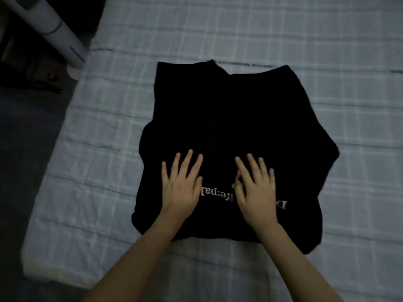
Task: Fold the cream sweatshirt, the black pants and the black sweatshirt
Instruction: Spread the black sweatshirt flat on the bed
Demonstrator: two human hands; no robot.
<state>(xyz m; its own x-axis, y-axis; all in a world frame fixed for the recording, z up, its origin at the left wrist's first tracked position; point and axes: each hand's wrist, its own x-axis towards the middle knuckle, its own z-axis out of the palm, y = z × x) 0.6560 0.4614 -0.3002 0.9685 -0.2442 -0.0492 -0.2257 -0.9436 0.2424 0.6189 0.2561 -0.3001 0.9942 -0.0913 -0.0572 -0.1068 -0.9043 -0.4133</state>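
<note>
The black sweatshirt (218, 118) lies flat on the bed, its sleeves tucked in so it forms a tall block shape. White lettering runs upside down across its near part. My left hand (181, 186) rests palm down on the fabric, fingers spread. My right hand (255, 188) lies flat beside it, covering part of the lettering. Neither hand grips the cloth. The cream sweatshirt and the black pants are out of view.
The bed has a pale blue checked cover (109, 127); its left edge runs diagonally from top centre to bottom left. A white cylindrical appliance (54, 29) stands on the dark floor (26, 138) at the upper left, with small dark items near it.
</note>
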